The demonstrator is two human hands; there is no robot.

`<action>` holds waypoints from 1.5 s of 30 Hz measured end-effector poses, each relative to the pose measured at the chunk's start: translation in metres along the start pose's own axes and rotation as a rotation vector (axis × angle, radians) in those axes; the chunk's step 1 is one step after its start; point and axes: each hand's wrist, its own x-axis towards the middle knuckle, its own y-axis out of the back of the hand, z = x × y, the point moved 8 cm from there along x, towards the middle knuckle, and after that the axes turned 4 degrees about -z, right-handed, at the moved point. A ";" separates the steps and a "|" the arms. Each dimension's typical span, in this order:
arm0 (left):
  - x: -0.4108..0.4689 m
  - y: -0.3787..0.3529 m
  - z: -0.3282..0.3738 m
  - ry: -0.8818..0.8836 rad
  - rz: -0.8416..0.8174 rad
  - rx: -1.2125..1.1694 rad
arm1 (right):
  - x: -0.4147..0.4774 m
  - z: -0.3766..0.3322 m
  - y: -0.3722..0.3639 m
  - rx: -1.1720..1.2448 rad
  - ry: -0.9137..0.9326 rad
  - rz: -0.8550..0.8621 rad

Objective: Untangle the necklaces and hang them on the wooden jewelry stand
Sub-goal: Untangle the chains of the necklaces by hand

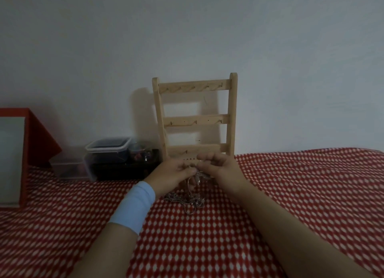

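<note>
Silver necklaces [187, 200] are one knot. Your left hand [172, 171] and right hand [220, 169] both pinch its top, fingers [204, 158] curled tight on the chains, and the rest trails below them onto the red-and-white cloth [228, 236]. Every hook on the wooden jewelry stand [195, 119], just behind your fingers, looks bare, so nothing is hung yet. Plastic boxes [108, 153] crowd the left of your fingers; your room to pull strands out is to their right.
</note>
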 end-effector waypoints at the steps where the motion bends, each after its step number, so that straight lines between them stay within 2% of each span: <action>1: 0.000 0.001 -0.001 0.011 0.006 -0.023 | -0.001 0.000 -0.001 -0.013 -0.015 0.004; 4: -0.003 0.012 -0.002 0.033 0.067 -0.149 | -0.002 -0.005 0.000 -0.140 -0.007 0.049; 8: -0.006 0.023 0.010 -0.063 0.200 -0.353 | -0.005 -0.023 -0.002 -0.223 0.009 0.024; 13: -0.007 0.025 0.024 -0.131 0.298 -0.343 | -0.008 -0.034 -0.020 -0.225 0.022 -0.161; 15: -0.008 0.029 0.025 -0.143 0.334 -0.296 | -0.009 -0.034 -0.024 -0.146 0.026 -0.154; 18: -0.008 0.022 0.017 -0.080 0.213 -0.354 | -0.004 -0.036 -0.016 -0.145 0.079 -0.031; 21: -0.008 0.007 0.007 0.030 0.027 -0.459 | 0.004 -0.030 -0.011 0.047 0.032 0.006; 25: -0.008 0.005 -0.003 0.073 -0.142 -0.145 | 0.008 -0.018 -0.009 0.284 -0.060 0.011; 27: -0.012 0.007 -0.007 0.094 -0.193 -0.022 | 0.006 -0.017 -0.006 0.304 -0.088 0.001; 29: -0.012 0.010 -0.013 0.129 -0.194 -0.032 | 0.003 -0.020 0.004 0.094 -0.116 0.023; 31: -0.011 0.016 -0.021 0.154 -0.156 -0.043 | 0.003 -0.020 0.016 -0.275 -0.162 0.016; 34: -0.007 0.018 -0.024 0.139 -0.122 0.005 | 0.004 -0.009 0.022 -0.818 -0.334 -0.146; 37: -0.006 0.001 -0.019 0.141 -0.194 -0.080 | -0.006 -0.008 0.023 -1.214 -0.519 -0.288; 39: -0.005 -0.008 -0.016 0.138 -0.216 -0.156 | -0.006 -0.022 0.016 -1.460 -0.451 -0.264; 40: -0.006 -0.011 -0.015 0.136 -0.217 -0.209 | -0.003 -0.029 0.006 -1.489 -0.340 -0.240; 42: -0.006 -0.012 -0.013 0.120 -0.208 -0.316 | 0.000 -0.036 -0.016 -1.287 -0.140 -0.242; 43: -0.006 -0.012 -0.012 0.115 -0.196 -0.362 | -0.001 -0.036 -0.027 -1.123 -0.093 -0.269; 45: -0.008 -0.008 -0.010 0.107 -0.171 -0.433 | -0.003 -0.028 -0.038 -0.818 -0.118 -0.339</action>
